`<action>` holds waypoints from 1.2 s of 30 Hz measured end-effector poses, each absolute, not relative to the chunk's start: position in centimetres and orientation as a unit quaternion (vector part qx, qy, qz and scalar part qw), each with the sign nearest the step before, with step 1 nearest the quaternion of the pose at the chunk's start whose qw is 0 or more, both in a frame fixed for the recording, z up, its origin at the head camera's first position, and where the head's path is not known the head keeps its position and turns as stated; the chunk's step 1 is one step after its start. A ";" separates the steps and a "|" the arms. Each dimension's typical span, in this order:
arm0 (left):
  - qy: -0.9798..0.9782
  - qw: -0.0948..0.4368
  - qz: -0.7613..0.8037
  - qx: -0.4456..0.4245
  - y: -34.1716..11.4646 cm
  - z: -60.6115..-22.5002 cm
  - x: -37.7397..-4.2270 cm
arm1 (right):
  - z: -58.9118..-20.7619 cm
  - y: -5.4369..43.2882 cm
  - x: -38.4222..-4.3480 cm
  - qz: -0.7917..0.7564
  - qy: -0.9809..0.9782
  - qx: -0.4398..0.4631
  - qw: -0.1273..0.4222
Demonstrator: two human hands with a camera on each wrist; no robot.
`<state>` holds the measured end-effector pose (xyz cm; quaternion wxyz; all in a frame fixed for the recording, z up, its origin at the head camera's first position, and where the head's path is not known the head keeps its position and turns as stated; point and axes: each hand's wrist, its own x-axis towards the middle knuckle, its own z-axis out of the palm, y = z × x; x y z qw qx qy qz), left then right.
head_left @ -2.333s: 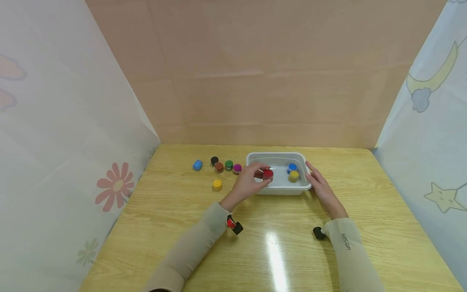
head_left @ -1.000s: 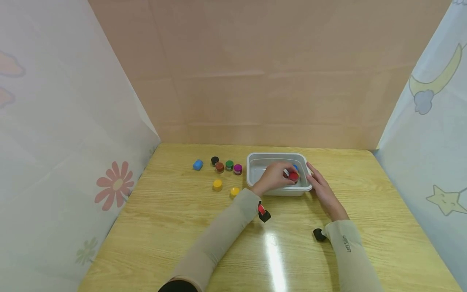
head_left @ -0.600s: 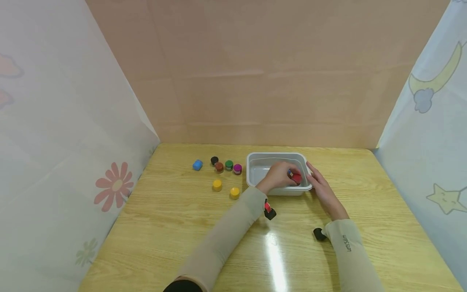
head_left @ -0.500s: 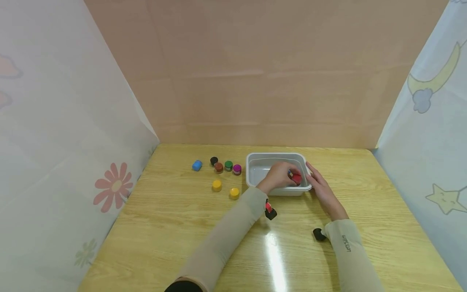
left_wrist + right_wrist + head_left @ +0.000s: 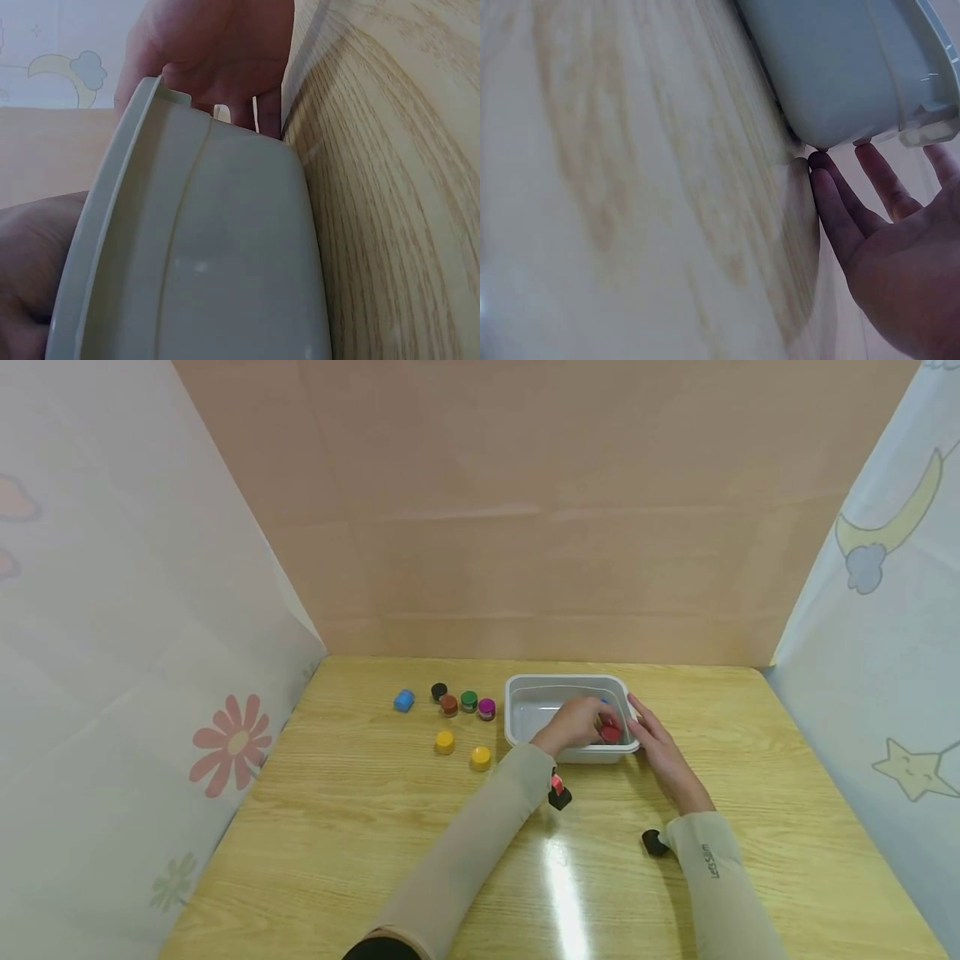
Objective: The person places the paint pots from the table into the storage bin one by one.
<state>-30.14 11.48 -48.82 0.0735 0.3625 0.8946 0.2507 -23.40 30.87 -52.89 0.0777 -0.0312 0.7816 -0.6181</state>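
A white plastic tray (image 5: 525, 723) stands on the wooden table. My left hand (image 5: 576, 723) reaches into its right half, fingers curled at a small jar with a red lid (image 5: 611, 735). Just beyond, a bit of a blue lid (image 5: 604, 701) shows past the fingers. In the left wrist view my left hand (image 5: 34, 274) is cut off at the edge, its fingertips hidden behind the tray wall (image 5: 240, 240). My right hand (image 5: 664, 755) rests against the tray's right end; in the right wrist view its straight, spread fingers (image 5: 840, 217) touch the outer wall.
Left of the tray stand small jars with black (image 5: 439, 691), brown (image 5: 448, 704), green (image 5: 468, 699) and purple (image 5: 487, 707) lids. Two yellow-lidded jars, one farther left (image 5: 445, 742) and one nearer (image 5: 481, 757), stand in front. A blue piece (image 5: 404, 700) lies at far left.
My left hand has carried the red-lidded jar rightward across the tray and lowered it near the right end. Its fingers have shifted slightly since. My right hand has stayed at the tray's end.
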 end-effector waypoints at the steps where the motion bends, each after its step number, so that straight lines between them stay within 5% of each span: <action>1: 0.894 0.073 0.252 0.364 11.5 -48.8 -30.2 | -52.9 30.9 -23.4 -0.619 0.781 -0.029 0.078; 36: 0.892 0.078 0.219 0.387 11.7 -49.2 -30.6 | -52.6 30.7 -23.3 -0.627 0.775 -0.037 0.070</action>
